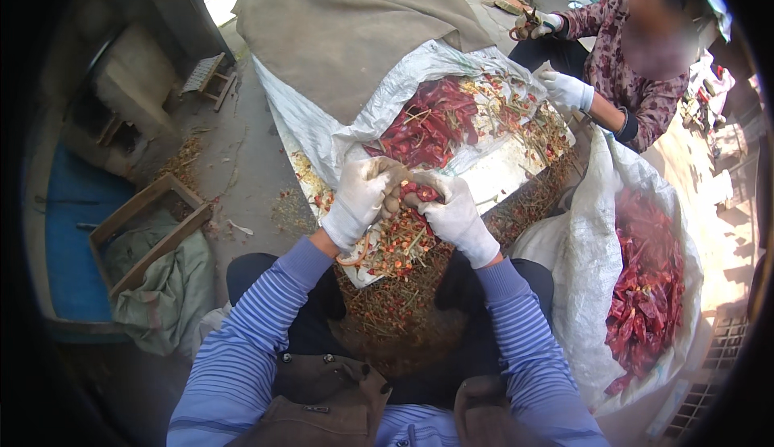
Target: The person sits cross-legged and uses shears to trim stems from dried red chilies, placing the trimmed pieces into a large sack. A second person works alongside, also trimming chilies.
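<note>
Both of my hands wear white knit gloves with soiled fingers and meet above the near end of a white board (366, 273). A few dried red chilies (421, 192) are in the curled fingers of my right hand (453, 212). My left hand (361, 200) pinches at the same chilies from the left; its fingertips partly hide them. An orange loop handle (357, 252) shows just below my left wrist; the rest of that tool is hidden. Loose seeds and cut stems (405, 244) lie on the board under my hands. Beyond them is a heap of dried red chilies (426, 123) on white woven sacking (314, 138).
A brown cloth (357, 30) covers the sacking's far part. At right stands an open woven sack (583, 265) of chilies. Across the board, a gloved person (629, 72) holds scissors (527, 25). At left are a wooden frame (151, 235) and a small stool (208, 78). Stem litter (387, 308) covers the ground.
</note>
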`<state>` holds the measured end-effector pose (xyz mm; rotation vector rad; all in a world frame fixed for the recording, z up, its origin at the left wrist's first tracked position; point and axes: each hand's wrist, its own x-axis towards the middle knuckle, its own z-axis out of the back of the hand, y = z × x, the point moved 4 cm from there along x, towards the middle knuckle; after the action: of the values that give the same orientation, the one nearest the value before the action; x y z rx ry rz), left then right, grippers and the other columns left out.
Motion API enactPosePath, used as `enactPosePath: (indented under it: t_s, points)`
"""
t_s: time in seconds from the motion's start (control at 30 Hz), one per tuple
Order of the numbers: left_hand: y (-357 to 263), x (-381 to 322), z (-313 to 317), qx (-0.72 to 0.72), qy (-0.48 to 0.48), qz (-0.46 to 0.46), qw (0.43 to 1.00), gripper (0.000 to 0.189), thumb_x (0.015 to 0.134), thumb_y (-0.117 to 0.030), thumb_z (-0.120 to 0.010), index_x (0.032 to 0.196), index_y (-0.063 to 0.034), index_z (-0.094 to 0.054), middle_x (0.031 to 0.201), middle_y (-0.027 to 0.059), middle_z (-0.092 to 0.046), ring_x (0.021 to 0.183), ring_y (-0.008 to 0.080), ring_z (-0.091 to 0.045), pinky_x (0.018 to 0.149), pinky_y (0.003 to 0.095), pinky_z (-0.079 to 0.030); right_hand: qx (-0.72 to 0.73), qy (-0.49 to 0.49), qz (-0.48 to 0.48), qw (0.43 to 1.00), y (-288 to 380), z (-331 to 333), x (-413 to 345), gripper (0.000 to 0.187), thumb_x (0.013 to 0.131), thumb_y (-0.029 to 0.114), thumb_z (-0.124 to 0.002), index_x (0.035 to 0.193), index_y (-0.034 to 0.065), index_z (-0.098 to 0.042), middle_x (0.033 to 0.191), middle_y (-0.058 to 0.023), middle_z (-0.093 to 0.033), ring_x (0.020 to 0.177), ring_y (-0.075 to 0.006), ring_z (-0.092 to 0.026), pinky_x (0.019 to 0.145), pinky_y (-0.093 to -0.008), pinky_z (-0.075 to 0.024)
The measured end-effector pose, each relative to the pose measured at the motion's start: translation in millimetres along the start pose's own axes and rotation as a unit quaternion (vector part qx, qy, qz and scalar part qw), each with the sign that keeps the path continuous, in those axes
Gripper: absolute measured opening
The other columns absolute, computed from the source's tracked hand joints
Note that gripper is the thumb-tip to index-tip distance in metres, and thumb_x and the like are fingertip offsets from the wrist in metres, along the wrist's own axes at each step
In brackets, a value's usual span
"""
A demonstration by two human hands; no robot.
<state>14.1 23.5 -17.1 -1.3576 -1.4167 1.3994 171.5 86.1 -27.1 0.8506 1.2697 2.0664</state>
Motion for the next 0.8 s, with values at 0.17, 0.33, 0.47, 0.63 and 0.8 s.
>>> enactPosePath:
  t_s: [0.17, 0.33, 0.47, 0.63, 0.8]
  points:
    - [9.3, 14.5, 11.0, -0.204, -0.039, 0.042, 0.977, 0.026, 0.106, -0.021, -0.056, 0.103, 0.0026, -0.068, 0.068, 0.0003, -0.056, 0.054, 0.0113, -0.055, 0.049, 0.0256, -0.045, 0.023, -0.009, 0.031, 0.999, 4.9, 2.4, -3.2, 0.032, 0.086, 0.003, -0.072, 0.117, -0.0028, -0.072, 0.101, -0.0195, -0.074, 0.095, -0.0238, -0.073, 0.083, -0.035, -0.0561]
    - [11.4, 32.4, 41.6, 0.116, 0.007, 0.031, 0.993, 0.02, 0.097, -0.014, -0.063, 0.098, 0.0035, -0.073, 0.073, 0.0032, -0.067, 0.059, 0.0146, -0.063, 0.055, 0.0277, -0.052, 0.191, -0.074, -0.102, 0.973, 0.4, 21.0, -2.9, 0.027, 0.09, 0.006, -0.071, 0.116, -0.0039, -0.07, 0.087, -0.0069, -0.072, 0.076, -0.0139, -0.068, 0.071, -0.0271, -0.0559]
    - [36.9, 46.9, 47.3, 0.445, 0.133, -0.025, 0.885, 0.02, 0.093, -0.015, -0.067, 0.104, -0.004, -0.08, 0.082, 0.0121, -0.078, 0.072, 0.0213, -0.075, 0.065, 0.0366, -0.059, 0.342, -0.138, -0.101, 0.924, 0.0, 37.0, 0.6, 0.021, 0.091, 0.006, -0.068, 0.111, -0.0029, -0.068, 0.079, -0.0048, -0.067, 0.068, -0.012, -0.065, 0.062, -0.0265, -0.054]
    - [68.0, 76.5, 44.5, 0.662, 0.002, -0.074, 0.746, 0.034, 0.092, -0.041, -0.072, 0.102, -0.0082, -0.077, 0.086, 0.0216, -0.073, 0.083, 0.0401, -0.072, 0.077, 0.0486, -0.057, 0.334, -0.154, -0.102, 0.924, -4.3, 43.9, 0.0, 0.014, 0.092, 0.008, -0.069, 0.103, -0.0002, -0.069, 0.076, -0.0029, -0.065, 0.065, -0.0119, -0.063, 0.06, -0.0261, -0.0523]
    - [89.1, 92.4, 24.7, 0.674, -0.041, -0.09, 0.732, 0.05, 0.089, -0.05, -0.074, 0.1, -0.0009, -0.069, 0.083, 0.0237, -0.072, 0.081, 0.0415, -0.073, 0.073, 0.051, -0.057, 0.343, -0.187, -0.134, 0.91, -4.8, 38.8, 4.7, 0.009, 0.092, 0.007, -0.069, 0.098, 0.0015, -0.067, 0.076, -0.002, -0.064, 0.064, -0.0108, -0.06, 0.06, -0.0257, -0.0506]
